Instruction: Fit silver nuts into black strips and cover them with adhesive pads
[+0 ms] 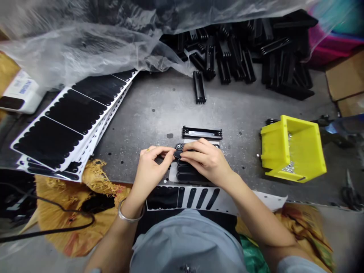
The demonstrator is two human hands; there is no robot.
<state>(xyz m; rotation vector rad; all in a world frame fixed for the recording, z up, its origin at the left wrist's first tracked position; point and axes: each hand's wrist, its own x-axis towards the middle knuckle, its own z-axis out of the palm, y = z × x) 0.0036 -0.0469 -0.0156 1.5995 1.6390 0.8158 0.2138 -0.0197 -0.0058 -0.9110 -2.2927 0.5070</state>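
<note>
While the left hand (150, 167) and right hand (203, 159) curl close together, their fingertips nearly close on a small black rounded pad (178, 154), pinching it from both sides just above a row of matching pads (189, 170). Just beyond the fingers lies a black plastic frame (201, 132). Farther out past the right hand, a yellow plastic bin (274, 142) sits tipped over, holding small metal parts (290, 168).

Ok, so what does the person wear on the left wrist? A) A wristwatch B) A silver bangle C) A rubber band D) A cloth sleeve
B. A thin silver bangle circles the wrist just behind the left hand.
</note>
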